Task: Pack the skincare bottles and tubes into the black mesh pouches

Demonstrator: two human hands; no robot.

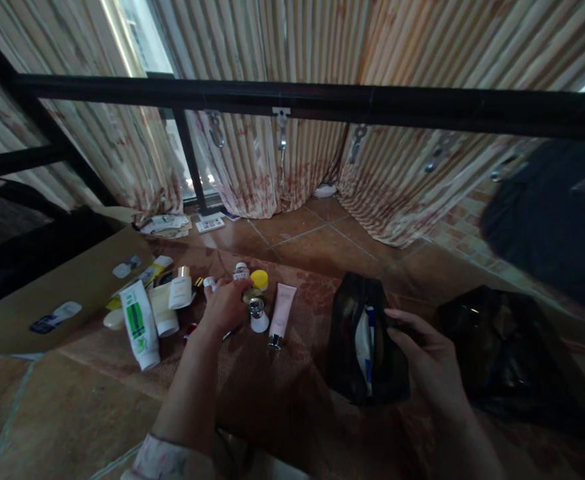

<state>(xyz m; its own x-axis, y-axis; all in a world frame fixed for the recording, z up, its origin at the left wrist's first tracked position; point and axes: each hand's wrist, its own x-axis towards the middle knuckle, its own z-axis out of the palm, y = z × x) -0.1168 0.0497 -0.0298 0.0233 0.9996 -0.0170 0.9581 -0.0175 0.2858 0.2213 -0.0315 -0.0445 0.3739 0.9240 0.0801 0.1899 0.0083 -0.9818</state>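
Note:
My left hand reaches in among small cosmetic bottles, its fingers bent and partly hidden. A round olive-gold lid lies at its fingertips; what the fingers close on I cannot make out. Close by are a small bottle with a silver cap, a yellow lid and a clear bottle with a white cap. A pink tube lies just to the right. My right hand pinches the right edge of an unzipped black pouch. Something white and blue shows inside the pouch.
On the left lie a white-and-green tube, a cream tube and a white bottle beside a cardboard box. A black plastic bag sits at right. A dark rail with hooks crosses before the curtains.

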